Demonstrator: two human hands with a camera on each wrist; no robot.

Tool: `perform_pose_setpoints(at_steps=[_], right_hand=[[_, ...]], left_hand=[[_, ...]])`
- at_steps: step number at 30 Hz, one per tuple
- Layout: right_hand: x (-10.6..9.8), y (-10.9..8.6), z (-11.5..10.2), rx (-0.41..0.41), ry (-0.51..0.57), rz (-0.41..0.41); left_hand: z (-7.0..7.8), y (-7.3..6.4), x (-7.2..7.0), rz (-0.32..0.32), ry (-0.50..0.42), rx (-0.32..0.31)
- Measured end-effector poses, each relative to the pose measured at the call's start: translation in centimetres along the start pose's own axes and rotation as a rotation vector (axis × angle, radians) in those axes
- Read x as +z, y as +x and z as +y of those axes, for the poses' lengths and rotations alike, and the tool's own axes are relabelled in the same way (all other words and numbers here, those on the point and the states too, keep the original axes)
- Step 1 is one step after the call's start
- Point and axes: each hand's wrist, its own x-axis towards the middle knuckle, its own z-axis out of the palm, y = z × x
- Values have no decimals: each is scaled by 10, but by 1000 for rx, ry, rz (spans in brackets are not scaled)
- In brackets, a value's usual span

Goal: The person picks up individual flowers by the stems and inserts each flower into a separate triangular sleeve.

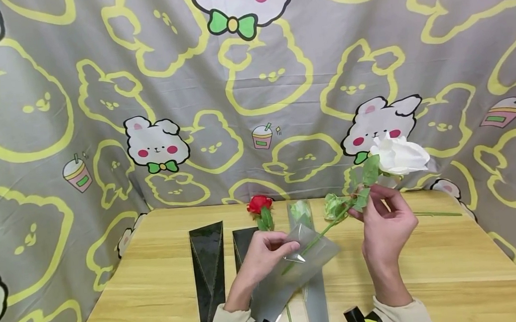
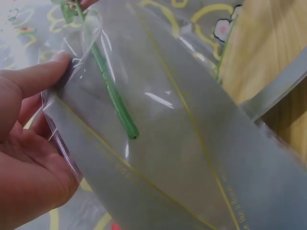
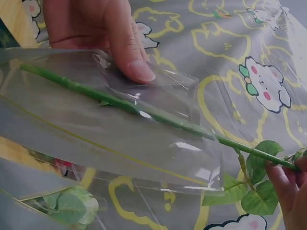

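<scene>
My left hand (image 1: 266,252) pinches the upper edge of a clear and grey flower sleeve (image 2: 163,143), thumb on the front face. The sleeve has thin gold lines and is held tilted above the table. My right hand (image 1: 388,219) pinches the green stem of a white artificial rose (image 1: 399,155) just below its bloom, among the leaves (image 3: 261,199). The lower stem (image 3: 110,98) lies inside the sleeve, and its cut end shows through the film partway down in the left wrist view.
On the wooden table (image 1: 127,290) lie a black sleeve (image 1: 209,264), a red rose (image 1: 259,205), a pale green flower (image 1: 334,206) and a grey sleeve (image 1: 316,296) with a whitish-green flower (image 1: 300,211) in it. A patterned curtain (image 1: 208,94) hangs behind.
</scene>
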Motion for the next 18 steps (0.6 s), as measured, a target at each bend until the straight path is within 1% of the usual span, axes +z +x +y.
perform_pose_setpoints(at_steps=[2,6,9,13,16,18], right_hand=[[0,-1,0,-5,-1,-15],[3,-7,2,-31,12,-77],[4,-9,3,-62,-3,-109],[3,-7,1,-73,-15,-94],[1,-7,-1,-69,7,-69],[2,-8,-1,-74,14,-73]], left_hand=[[1,0,1,10,-23,6],[0,0,4,20,-43,56],[0,1,5,29,-45,90],[1,1,4,29,-56,102],[1,0,5,22,-64,99],[1,0,5,16,-66,96]])
